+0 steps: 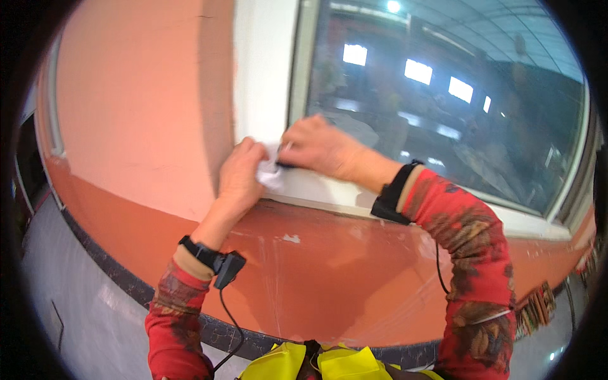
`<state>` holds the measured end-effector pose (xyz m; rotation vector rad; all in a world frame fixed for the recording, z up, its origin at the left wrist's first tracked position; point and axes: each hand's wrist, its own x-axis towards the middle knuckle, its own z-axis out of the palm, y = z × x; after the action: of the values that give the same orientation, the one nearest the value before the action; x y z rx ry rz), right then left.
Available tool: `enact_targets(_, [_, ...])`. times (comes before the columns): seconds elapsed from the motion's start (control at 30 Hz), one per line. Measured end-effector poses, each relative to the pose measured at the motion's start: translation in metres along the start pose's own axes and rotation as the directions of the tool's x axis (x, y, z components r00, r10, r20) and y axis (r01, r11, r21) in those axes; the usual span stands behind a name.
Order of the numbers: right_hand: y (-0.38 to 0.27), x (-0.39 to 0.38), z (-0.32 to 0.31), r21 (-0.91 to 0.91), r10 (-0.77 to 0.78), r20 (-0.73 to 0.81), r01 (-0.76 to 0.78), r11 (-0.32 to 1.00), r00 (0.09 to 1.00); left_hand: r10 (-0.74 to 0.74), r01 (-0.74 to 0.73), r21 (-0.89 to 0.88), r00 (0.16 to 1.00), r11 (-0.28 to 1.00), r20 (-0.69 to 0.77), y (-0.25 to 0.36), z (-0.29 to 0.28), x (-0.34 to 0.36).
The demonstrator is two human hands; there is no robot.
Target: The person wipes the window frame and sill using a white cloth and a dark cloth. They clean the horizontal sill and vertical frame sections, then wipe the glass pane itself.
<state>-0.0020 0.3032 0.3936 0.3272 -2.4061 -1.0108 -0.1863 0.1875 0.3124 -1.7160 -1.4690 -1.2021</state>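
At the lower left corner of a white-framed window (263,82), my left hand (239,174) grips a crumpled white cloth (273,178). My right hand (315,147) is just to the right of it, fingers curled and pressed close to the inner edge of the frame beside the cloth. A small dark shape shows under its fingertips, too blurred and covered to name. The dark glass (443,114) reflects bright panels and an arched roof. Black devices are strapped to both wrists over red patterned sleeves.
Salmon-painted wall (126,95) surrounds the window, darker orange (304,278) below the sill. A dark baseboard (126,278) borders a grey floor (76,297). A pale vertical pipe (55,107) runs at far left. A pile of slim pieces (535,307) leans low at right.
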Motion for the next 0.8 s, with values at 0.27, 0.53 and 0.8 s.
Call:
enact_targets(0.27, [-0.037, -0.140, -0.049, 0.069, 0.347, -0.012, -0.346, 0.936, 0.938, -0.037, 0.074, -0.223, 0.985, 0.972, 0.166, -0.016, 0.017, -0.052])
enact_targets(0.53, [-0.051, -0.410, -0.143, -0.129, 0.795, -0.218, -0.824, 0.551, 0.566, -0.058, 0.070, -0.359, 0.997, 0.931, 0.045, -0.029, 0.038, -0.074])
enact_targets(0.8, [-0.081, -0.380, -0.085, -0.065, 0.811, -0.580, -0.997, 0.050, 0.079, -0.056, 0.059, -0.352, 0.998, 0.934, 0.018, -0.033, 0.042, -0.080])
